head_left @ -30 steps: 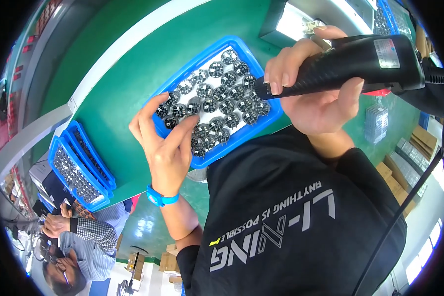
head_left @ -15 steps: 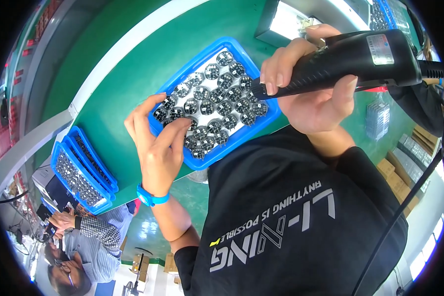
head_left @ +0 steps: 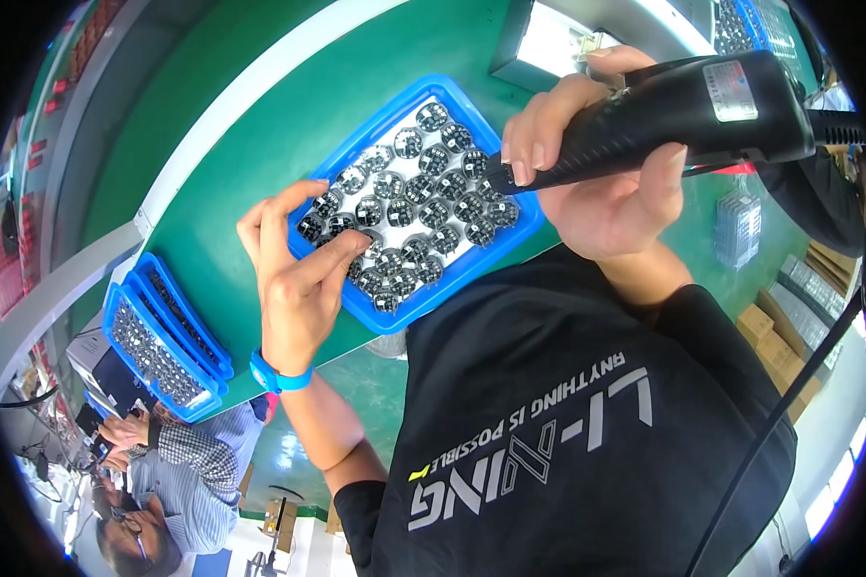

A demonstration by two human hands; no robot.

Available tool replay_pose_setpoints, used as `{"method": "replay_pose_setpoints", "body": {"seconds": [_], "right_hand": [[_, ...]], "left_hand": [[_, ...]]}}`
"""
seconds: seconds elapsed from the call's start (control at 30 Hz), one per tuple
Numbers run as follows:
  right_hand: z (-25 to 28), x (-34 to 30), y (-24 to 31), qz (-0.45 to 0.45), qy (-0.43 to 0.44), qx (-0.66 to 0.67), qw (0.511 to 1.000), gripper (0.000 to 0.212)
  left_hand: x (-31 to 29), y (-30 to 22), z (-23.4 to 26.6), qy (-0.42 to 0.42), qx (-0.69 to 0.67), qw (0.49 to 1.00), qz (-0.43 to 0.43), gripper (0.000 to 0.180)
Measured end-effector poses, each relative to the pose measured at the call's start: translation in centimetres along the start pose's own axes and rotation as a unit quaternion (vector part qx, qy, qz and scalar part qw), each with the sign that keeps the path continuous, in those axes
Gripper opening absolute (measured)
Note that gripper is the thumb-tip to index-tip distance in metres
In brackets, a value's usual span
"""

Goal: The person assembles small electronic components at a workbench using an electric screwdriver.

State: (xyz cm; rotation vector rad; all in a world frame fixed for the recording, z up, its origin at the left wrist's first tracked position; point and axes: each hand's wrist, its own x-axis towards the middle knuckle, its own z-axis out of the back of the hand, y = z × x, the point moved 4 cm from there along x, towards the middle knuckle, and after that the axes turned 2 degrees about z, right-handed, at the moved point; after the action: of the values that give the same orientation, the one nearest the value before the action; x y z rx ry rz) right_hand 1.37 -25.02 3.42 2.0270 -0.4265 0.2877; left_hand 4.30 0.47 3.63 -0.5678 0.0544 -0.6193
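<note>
With the left hand [head_left: 293, 284] spread and the right hand [head_left: 597, 216] clasping the tool [head_left: 645, 120], a dip risked knocking parts [head_left: 433, 212] at the tray's [head_left: 473, 115] right edge.

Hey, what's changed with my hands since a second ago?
Your left hand moved slightly left, clearest at the wrist, but is still at the blue tray. Your right hand still grips the black handheld tool. No clear release shows.

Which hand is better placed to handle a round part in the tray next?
Likely the left hand: it reaches in among the round parts in the blue tray. The right hand grips the black handheld tool.
</note>
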Motion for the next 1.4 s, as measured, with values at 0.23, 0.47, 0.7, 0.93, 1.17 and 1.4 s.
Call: {"method": "replay_pose_setpoints", "body": {"seconds": [0.23, 0.47, 0.7, 0.93, 1.17, 1.4], "right_hand": [[0.1, 0.0, 0.1, 0.005, 0.004, 0.005, 1.000, 0.072], [0.6, 0.1, 0.9, 0.018, 0.026, -0.012, 0.999, 0.071], [0.8, 2.2, 5.3, 0.123, -0.028, -0.048, 0.991, 0.059], [4.7, 6.3, 8.2, 0.233, 0.003, -0.072, 0.970, 0.085], [2.6, 5.7, 7.2, 0.161, -0.127, -0.293, 0.934, 0.100], [3.0, 5.8, 6.2, 0.229, -0.090, -0.250, 0.936, 0.082]], "left_hand": [[0.7, -0.8, 0.3, 0.023, 0.008, 1.000, -0.017, 0.021], [1.1, -1.9, 0.2, 0.017, 0.043, 0.998, -0.036, 0.023], [-1.0, -2.3, 0.3, -0.030, -0.008, 0.999, 0.023, 0.024], [-2.2, -3.4, -0.8, -0.222, -0.036, 0.971, 0.076, 0.018], [-3.4, -3.8, -1.7, -0.324, 0.000, 0.938, 0.123, 0.016], [-4.0, -3.1, -2.0, -0.334, -0.025, 0.931, 0.147, 0.014]]}}
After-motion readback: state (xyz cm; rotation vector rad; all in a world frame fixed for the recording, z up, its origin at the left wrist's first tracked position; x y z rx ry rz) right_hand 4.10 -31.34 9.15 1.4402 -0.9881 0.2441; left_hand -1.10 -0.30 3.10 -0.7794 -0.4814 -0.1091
